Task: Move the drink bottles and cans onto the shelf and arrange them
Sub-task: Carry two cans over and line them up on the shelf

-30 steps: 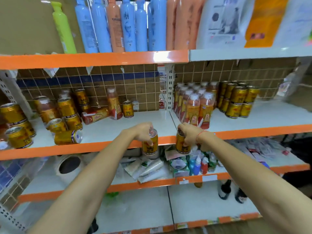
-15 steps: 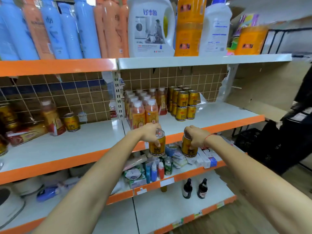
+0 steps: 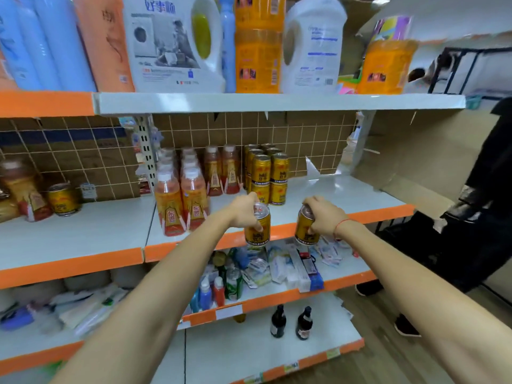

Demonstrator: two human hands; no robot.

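gold cans (image 3: 257, 228): glossy metal | bottles (image 3: 169, 203): clear plastic | shelf (image 3: 346, 195): smooth, satin-painted

Open white shelf surface (image 3: 346, 195) stretches to the right of the stacked gold cans (image 3: 267, 173), reaching the shelf's end post (image 3: 363, 139). Rows of orange drink bottles (image 3: 182, 195) crowd the left part of the bay, with the can stack just beside them. The white shelf above (image 3: 277, 102), loaded with detergent jugs (image 3: 171, 42), caps the headroom over bottles and cans.
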